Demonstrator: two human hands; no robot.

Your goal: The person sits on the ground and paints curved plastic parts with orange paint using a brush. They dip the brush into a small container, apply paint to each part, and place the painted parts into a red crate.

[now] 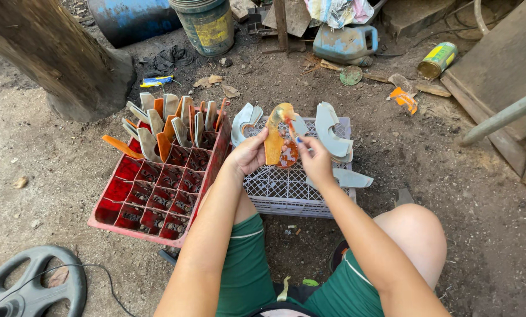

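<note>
I had the orange curved piece [274,141] held upright over the white lattice crate [280,188], near its far edge. My left hand [248,154] had its fingers clamped on the piece's left side; my right hand [314,159] pinched its right side. Grey curved pieces [331,132] lay on the crate at two o'clock. At nine o'clock the red divided crate [151,194] touched the white one, its far cells packed with standing pieces [169,126]. A tree trunk [57,58] blocked ten o'clock. Bare dirt lay open at three.
</note>
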